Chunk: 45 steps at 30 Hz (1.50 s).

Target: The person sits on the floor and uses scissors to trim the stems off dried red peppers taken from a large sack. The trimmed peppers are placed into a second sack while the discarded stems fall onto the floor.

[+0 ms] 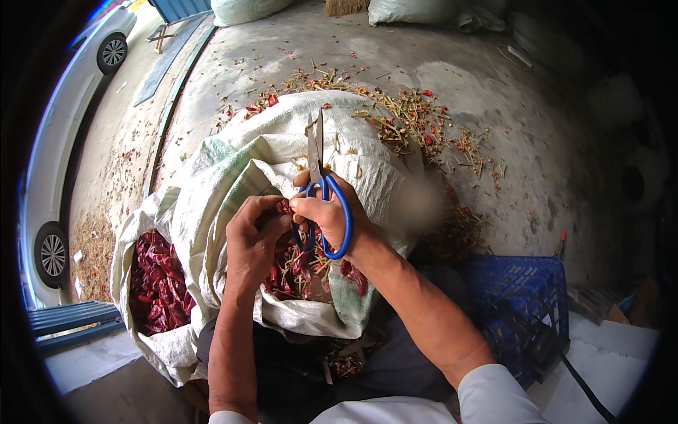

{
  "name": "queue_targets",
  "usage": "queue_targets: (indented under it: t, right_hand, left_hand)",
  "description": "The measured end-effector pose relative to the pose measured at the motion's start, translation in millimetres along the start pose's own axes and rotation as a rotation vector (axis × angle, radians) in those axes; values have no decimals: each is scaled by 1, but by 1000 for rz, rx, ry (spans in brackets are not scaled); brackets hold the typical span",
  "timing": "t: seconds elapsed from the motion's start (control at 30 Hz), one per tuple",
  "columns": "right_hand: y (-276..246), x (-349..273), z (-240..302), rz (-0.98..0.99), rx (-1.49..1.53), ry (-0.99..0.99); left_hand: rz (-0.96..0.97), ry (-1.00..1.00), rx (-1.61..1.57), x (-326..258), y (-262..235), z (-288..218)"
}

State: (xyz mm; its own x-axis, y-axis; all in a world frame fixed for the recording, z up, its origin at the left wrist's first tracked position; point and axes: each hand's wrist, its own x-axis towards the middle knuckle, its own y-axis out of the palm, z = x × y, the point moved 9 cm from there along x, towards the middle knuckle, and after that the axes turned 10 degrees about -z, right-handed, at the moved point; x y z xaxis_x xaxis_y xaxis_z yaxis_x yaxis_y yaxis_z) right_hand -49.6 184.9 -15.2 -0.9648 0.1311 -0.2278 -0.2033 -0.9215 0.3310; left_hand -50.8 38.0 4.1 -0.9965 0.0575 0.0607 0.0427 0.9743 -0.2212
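Note:
My left hand (253, 237) is closed, with its thumb and fingers pinching a dark red dried chili (284, 206). Close against it, my right hand (332, 205) grips a pair of scissors (315, 157) with blue loop handles. The blades point away from me and stand slightly apart, with no chili between them. My right thumb and fingertips meet near the chili; whether they also hold it, I cannot tell. Below both hands a white woven sack (296, 318) lies open, with dried chilies and pale stems (304, 272) inside.
At the left, a second white sack (126, 297) holds dried red chilies (161, 279). Cut stems (413, 120) litter the concrete floor beyond. A blue plastic crate (522, 265) stands at my right. Outside on the left is a parked white car (60, 155); full sacks (409, 10) lie at the back.

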Motion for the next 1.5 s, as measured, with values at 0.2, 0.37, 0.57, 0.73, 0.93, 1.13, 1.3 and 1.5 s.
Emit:
queue_targets:
  t: [0.2, 0.37, 0.57, 0.73, 0.93, 1.13, 1.3, 1.5]
  right_hand:
    - [4, -8, 23, -47, -440, -293]
    - [17, -17, 25, -7, -629, -375]
    - [12, -14, 24, -24, -647, -328]
    - [-9, 2, 21, -140, -437, -292]
    - [-21, 10, 12, -156, -307, -140]
    - [-25, 11, 14, -147, -275, -146]
    - [-31, 11, 20, -167, -312, -202]
    - [-35, 12, 18, -173, -317, -159]
  left_hand:
    - [-131, -95, -124, 5, -13, 4]
    - [-257, -226, -273, 8, -33, 11]
    - [-288, -247, -261, 14, -38, 18]
    - [-233, -345, -15, 17, -24, 36]
    - [-22, -387, 345, 19, -7, 101]
    - [135, 18, 864, 25, 25, 136]
    - [333, 50, 989, 26, 37, 147]
    - [285, 178, 936, 10, 42, 150]
